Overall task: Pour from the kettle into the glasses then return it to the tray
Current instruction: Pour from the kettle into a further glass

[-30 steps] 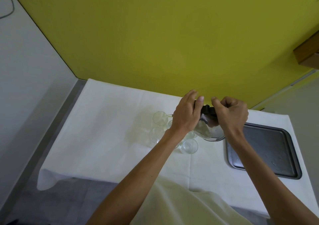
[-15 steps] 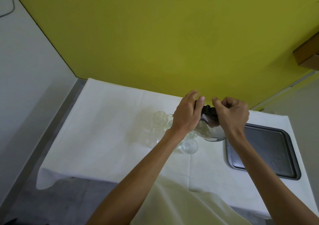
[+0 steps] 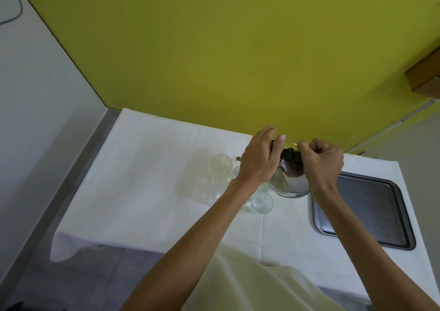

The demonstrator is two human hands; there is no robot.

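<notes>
**Kettle tipped over the glasses, both hands on it**

Here, the fingers of the right hand [image 3: 321, 165] are curled tight into a fist around the black handle [image 3: 291, 155] at the top of the kettle [image 3: 289, 183]. The fingers of the left hand [image 3: 259, 160] are held fairly straight and laid over the kettle's top, with the thumb pressed against the black part beside the handle; whether anything is actually gripped there cannot be told.

The kettle is held off the cloth, above the middle of the table [image 3: 142, 179], just left of the tray [image 3: 371, 208]. Its rounded, shiny body is tilted, with the base turned toward the near right and the spout [image 3: 238, 159] pointed left toward the far glass [image 3: 222, 166]. The long axis thus runs roughly from right to left across the scene, from handle to spout.

Several clear glasses are clustered under and beside the left wrist. One small glass [image 3: 262, 203] stands nearest, just below the kettle's body; others are partly hidden by the left forearm, and their number cannot be told. Any stream of liquid is too faint to be made out.

The dark tray is set flat at the right end of the table, apart from the glasses. A yellow wall [image 3: 238, 48] is seen directly beyond the table, and a pale garment [image 3: 250, 282] fills the near edge between the two forearms.
</notes>
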